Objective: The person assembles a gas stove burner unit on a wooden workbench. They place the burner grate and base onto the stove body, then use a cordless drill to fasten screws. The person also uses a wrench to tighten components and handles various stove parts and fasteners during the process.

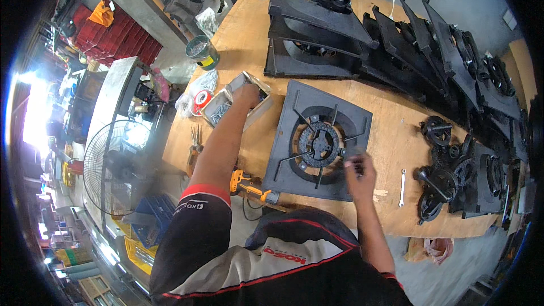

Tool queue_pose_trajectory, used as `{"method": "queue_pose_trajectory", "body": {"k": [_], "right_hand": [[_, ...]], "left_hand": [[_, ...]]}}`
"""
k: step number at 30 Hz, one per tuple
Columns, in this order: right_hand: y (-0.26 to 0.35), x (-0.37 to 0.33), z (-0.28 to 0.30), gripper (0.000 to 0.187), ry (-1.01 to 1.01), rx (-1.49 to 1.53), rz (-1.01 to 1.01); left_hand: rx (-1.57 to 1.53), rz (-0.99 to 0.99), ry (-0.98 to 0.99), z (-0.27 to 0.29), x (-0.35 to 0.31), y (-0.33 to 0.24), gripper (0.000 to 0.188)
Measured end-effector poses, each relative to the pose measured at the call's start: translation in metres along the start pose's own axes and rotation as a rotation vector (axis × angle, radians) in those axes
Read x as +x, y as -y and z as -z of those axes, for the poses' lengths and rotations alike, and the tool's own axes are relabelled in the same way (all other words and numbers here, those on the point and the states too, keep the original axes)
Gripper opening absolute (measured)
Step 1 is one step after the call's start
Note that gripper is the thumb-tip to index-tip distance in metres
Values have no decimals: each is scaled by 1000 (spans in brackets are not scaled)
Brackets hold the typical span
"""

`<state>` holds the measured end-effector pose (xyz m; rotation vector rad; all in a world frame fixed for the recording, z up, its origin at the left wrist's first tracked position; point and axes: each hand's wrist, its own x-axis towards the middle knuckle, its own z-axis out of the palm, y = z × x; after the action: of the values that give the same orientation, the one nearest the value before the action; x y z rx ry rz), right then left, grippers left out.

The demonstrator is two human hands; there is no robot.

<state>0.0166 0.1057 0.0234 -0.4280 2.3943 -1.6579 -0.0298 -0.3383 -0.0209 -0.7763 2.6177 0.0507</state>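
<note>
A square black gas stove frame [281, 161] lies on the wooden table in front of me, with a ring burner [322, 143] inside its round opening and pan supports around it. My right hand [361, 177] is at the frame's right edge, its fingers curled at a dark part beside the burner; blur hides what exactly they grip. My left hand [246, 97] reaches into an open box [256, 114] of small metal fasteners left of the frame. The fingers of that hand are hidden inside the box.
Stacked black stove frames [317, 51] fill the table's back and right. Loose burners [439, 184] and a wrench [403, 188] lie at the right. An orange power drill [249, 186], pliers [194, 150], red tape roll [202, 100] and tub [201, 52] are at the left, beyond them a fan [116, 164].
</note>
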Motion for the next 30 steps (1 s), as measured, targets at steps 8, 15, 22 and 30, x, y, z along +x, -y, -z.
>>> {"method": "queue_pose_trajectory", "body": {"k": [8,15,22,30], "right_hand": [[129,-10,-84,69,1392,-183,507],[124,-45,-199,79,1414,-701,311],[104,-44,-268,89,1043,-924,-8],[62,-54,-279,102,921,-841,164]], "left_hand": [[-115,32,-112,9,-16,-6,28],[-152,-26,-92,9,-3,-3,26],[-165,-391,-194,7,23,27,20],[-335,-512,-128,9,36,49,19]]}}
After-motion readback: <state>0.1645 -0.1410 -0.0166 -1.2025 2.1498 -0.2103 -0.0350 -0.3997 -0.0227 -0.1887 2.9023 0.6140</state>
